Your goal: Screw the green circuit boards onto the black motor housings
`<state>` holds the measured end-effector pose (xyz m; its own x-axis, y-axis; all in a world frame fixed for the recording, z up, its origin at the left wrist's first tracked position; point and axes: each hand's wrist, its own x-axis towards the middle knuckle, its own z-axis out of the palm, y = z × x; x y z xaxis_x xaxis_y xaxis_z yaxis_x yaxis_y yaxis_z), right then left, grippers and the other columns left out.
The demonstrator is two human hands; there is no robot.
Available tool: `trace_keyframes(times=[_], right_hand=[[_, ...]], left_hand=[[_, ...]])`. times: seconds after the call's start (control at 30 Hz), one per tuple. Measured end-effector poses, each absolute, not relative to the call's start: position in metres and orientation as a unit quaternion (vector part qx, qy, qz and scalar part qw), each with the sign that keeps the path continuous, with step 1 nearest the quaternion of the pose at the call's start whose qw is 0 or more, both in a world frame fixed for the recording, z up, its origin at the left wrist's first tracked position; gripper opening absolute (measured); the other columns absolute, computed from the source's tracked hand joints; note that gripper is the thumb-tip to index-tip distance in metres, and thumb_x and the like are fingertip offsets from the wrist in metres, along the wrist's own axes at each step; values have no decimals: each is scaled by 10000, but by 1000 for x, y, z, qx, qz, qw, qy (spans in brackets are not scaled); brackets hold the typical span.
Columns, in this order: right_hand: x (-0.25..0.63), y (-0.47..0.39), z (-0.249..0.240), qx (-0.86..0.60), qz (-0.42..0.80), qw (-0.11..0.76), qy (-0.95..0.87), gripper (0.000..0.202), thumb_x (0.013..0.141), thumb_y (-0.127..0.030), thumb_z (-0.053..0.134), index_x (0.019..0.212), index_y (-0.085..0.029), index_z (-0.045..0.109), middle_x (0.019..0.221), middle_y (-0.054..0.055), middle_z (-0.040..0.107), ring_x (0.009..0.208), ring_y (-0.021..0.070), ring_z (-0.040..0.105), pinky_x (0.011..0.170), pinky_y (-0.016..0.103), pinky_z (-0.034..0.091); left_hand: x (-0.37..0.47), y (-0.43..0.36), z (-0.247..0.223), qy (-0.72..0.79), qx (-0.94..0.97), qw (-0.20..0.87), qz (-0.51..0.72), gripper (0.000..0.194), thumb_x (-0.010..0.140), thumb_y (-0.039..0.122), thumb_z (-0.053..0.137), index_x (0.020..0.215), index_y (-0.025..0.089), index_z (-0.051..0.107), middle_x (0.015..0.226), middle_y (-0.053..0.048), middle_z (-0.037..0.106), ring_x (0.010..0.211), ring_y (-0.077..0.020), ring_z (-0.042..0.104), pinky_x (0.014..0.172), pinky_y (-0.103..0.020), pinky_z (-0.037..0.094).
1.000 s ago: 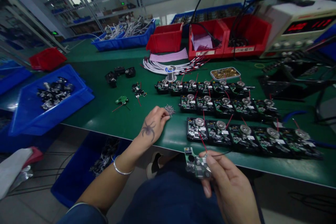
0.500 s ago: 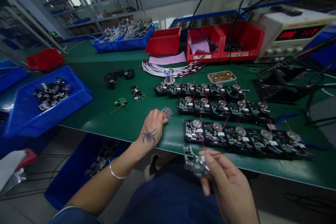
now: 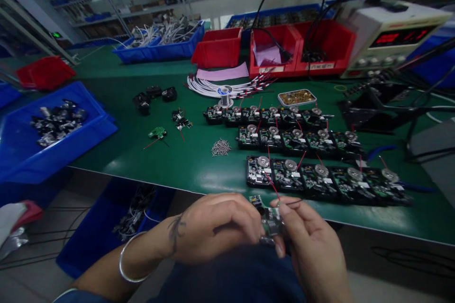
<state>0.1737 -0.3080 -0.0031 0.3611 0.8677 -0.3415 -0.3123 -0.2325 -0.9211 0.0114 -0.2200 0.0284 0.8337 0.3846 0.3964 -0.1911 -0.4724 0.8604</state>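
My right hand (image 3: 309,241) pinches a small green circuit board (image 3: 273,223) with red and dark wires, above my lap at the table's front edge. Curled at the board's left side is my left hand (image 3: 220,225), its fingers closed; what they hold, if anything, is hidden. A dark piece (image 3: 267,241) shows under the board by the left fingertips. Beyond my hands, a pile of small screws (image 3: 221,147) lies on the green table (image 3: 199,170). Rows of black housings (image 3: 292,174) fitted with circuit boards stand to the right of the screws.
Two loose circuit boards (image 3: 157,133) and several black parts (image 3: 142,102) lie left of the solder spool (image 3: 225,97). A blue bin (image 3: 103,128) of metal parts stands at left. Red bins (image 3: 217,52), white wires (image 3: 204,87) and a power supply (image 3: 394,42) line the back.
My left hand has come back from the screw pile to the circuit board in my right hand. The right hand stays nearly in place. The camera view has shifted slightly.
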Motion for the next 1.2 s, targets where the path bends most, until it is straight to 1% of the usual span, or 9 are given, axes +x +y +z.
trace_keyframes(times=[0.13,0.23,0.33,0.43,0.7,0.87,1.03,1.1,1.2], right_hand=[[172,-308,-1,-612,495,553,-273,291,833,-445,626,862,-156,603,449,-51,521,358,70,468,410,160,386],[171,-308,0,-624,469,551,-296,266,848,-425,607,871,-160,589,440,-51,517,377,85,490,424,171,414],[169,-309,1,-630,453,552,-304,247,842,-411,613,864,-167,576,448,-43,536,378,96,497,415,180,418],[168,-309,2,-639,448,549,-300,239,836,-406,621,858,-174,568,446,-38,544,382,106,511,421,190,428],[169,-308,5,-643,454,546,-288,244,838,-417,605,846,-175,580,397,-45,518,343,99,469,398,189,384],[168,-308,5,-626,476,547,-286,264,839,-437,604,845,-176,570,391,-43,521,341,101,467,407,197,380],[168,-308,1,-601,495,574,-255,245,833,-416,624,829,-178,565,388,-50,510,343,93,453,423,195,373],[169,-307,-1,-600,488,589,-235,249,832,-415,632,831,-173,573,375,-54,499,340,84,441,436,191,373],[169,-305,-1,-596,493,593,-222,272,823,-432,645,844,-170,575,366,-55,494,328,82,433,422,185,355]], left_hand=[[11,-225,27,122,790,521,300,97,892,60,553,910,152,529,895,-52,641,885,-123,645,824,-270,548],[15,-228,20,184,787,465,362,125,882,61,571,924,165,518,890,-34,634,878,-115,626,817,-268,534],[20,-229,12,164,826,388,374,135,876,48,571,932,162,526,884,-39,640,863,-118,600,805,-275,518],[23,-227,9,146,845,353,374,131,882,33,542,921,158,530,883,-42,648,867,-118,591,811,-277,506],[22,-224,13,114,850,342,385,148,885,13,503,893,161,512,844,-34,675,837,-104,608,809,-268,509],[23,-225,9,136,841,326,410,151,882,26,527,849,170,495,810,-20,681,802,-97,632,776,-260,519],[17,-221,5,58,867,300,395,130,898,53,533,979,154,533,904,-57,712,865,-119,657,803,-270,528],[14,-210,3,113,869,282,392,138,900,104,565,1024,163,552,932,-46,706,882,-126,644,798,-273,519],[11,-179,-5,292,862,171,377,65,890,169,599,955,165,596,903,-35,660,875,-152,596,796,-304,487]])
